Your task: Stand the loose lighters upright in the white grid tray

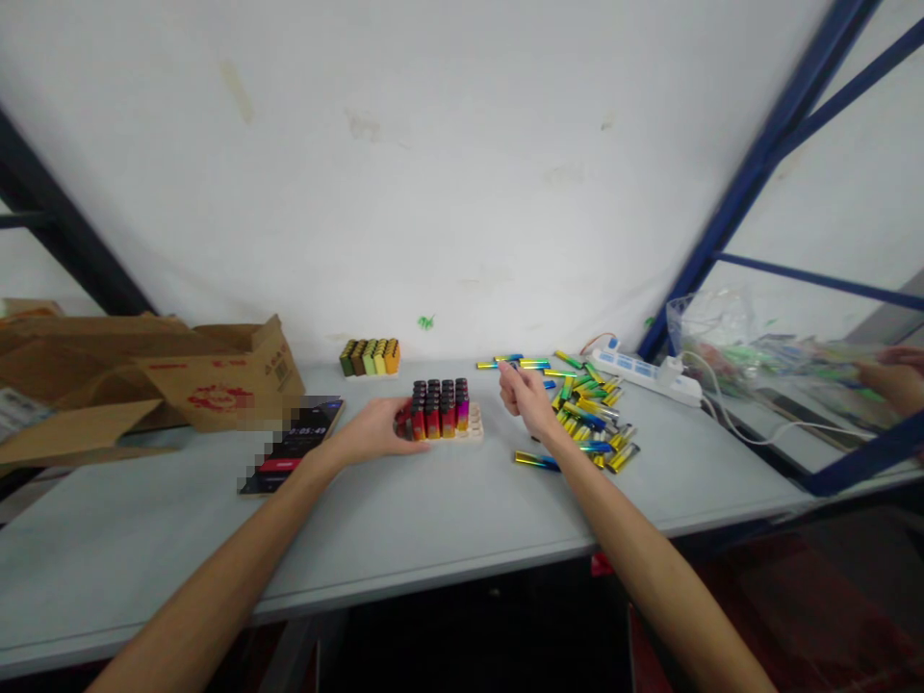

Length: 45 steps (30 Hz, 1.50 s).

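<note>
My left hand (pixel 384 428) is closed around the left end of a pale tray (pixel 474 423) on the table. Rows of upright red and purple lighters (pixel 439 412) with black tops stand in this tray, and bare sockets show at its right end. Right of the tray, my right hand (pixel 526 395) is raised with its fingers curled; what they hold, if anything, is hidden. Just beyond it lies a loose pile of shiny yellow, green and blue lighters (pixel 588 419), some of them under my wrist.
A second block of upright green, brown and yellow lighters (pixel 370 357) stands by the wall. An open cardboard box (pixel 223 375) and a phone (pixel 307 433) are at left. At right lie a power strip (pixel 646 373) and cable, near a blue frame post (pixel 729 202). Another person's hand (pixel 895 375) shows far right.
</note>
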Available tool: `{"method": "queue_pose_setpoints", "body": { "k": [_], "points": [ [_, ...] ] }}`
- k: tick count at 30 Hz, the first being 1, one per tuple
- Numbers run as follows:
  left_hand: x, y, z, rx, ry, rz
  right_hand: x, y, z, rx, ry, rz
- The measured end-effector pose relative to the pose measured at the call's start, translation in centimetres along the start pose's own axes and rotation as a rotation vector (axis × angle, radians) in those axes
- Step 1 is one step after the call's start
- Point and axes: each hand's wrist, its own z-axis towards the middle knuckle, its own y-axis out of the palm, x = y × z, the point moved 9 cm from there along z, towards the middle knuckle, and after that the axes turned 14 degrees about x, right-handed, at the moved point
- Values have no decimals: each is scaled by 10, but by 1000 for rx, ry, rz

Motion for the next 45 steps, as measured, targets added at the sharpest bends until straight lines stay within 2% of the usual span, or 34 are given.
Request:
{"method": "queue_pose_setpoints", "body": {
  "k": [6, 15, 18, 21, 23, 26, 29, 32, 34, 37, 45],
  "points": [
    [1, -1, 0, 6, 15, 14, 0, -6, 3, 49, -166, -156],
    [-1, 0, 0, 11, 13, -2, -19, 0, -5, 3, -353, -335],
    [-1, -1, 0, 14, 6, 5, -20, 3, -8, 1, -355, -326],
    [-2, 0, 1, 15, 5, 16, -16, 9, -9, -73, -325, -276],
    [-3, 1, 1, 12, 12, 4, -21, 11, -9, -96, -388, -276],
    [-3, 2, 1, 9, 18, -9, -34, 7, -10, -52, -504, -314],
    [-2, 1, 1, 3, 14, -5, -36, 5, -11, -73, -452, -316],
    [0, 0, 1, 2, 10, 11, -29, 11, -16, -190, -322, -248],
    [1, 0, 0, 5, 8, 10, -24, 17, -21, -273, -284, -246],
    [0, 0, 0, 8, 5, -2, -20, 24, -25, -342, -332, -312],
    [-1, 1, 0, 6, 3, 5, -22, 27, -26, -367, -411, -370]
  ]
}}
